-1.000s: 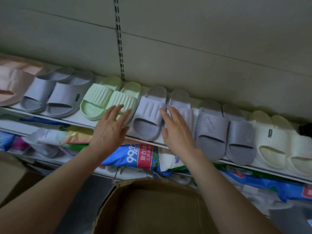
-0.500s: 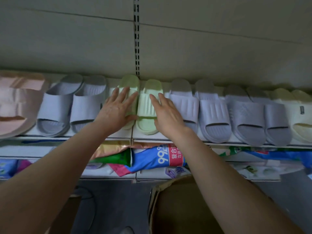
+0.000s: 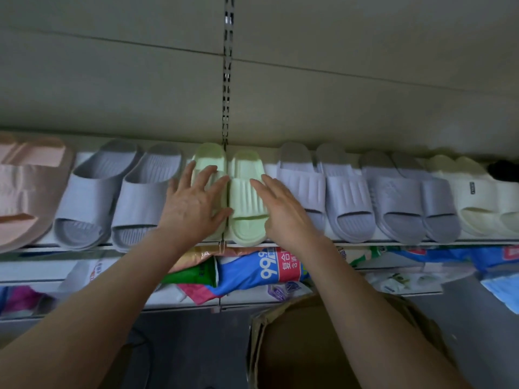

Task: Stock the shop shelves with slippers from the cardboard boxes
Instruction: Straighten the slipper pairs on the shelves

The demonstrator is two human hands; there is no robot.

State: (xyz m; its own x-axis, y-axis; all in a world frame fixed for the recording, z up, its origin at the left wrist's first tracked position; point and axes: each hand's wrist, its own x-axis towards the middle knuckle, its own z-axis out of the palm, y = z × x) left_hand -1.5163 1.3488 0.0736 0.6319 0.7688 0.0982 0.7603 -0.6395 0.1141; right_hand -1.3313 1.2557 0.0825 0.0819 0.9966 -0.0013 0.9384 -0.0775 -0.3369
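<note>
A pair of pale green slippers [image 3: 247, 197] lies at the middle of the white shelf [image 3: 365, 243], toes toward me. My left hand [image 3: 193, 203] rests flat on the left green slipper with fingers spread. My right hand [image 3: 283, 211] lies with straight fingers along the right edge of the right green slipper, partly over the neighbouring lilac slipper [image 3: 303, 183]. An open cardboard box [image 3: 280, 346] stands below, between my forearms; its inside is dark.
The shelf row also holds a pink pair [image 3: 25, 192], a grey pair [image 3: 112, 197], a darker grey pair [image 3: 410, 197] and a cream pair [image 3: 477, 197]. Coloured packets [image 3: 261, 268] fill the shelf below. A slotted upright [image 3: 227, 68] runs up the back wall.
Both hands moved from the lilac pair leftward to the green pair a second ago. Since half a second ago they have stayed on the green slippers, which now sit slightly straighter.
</note>
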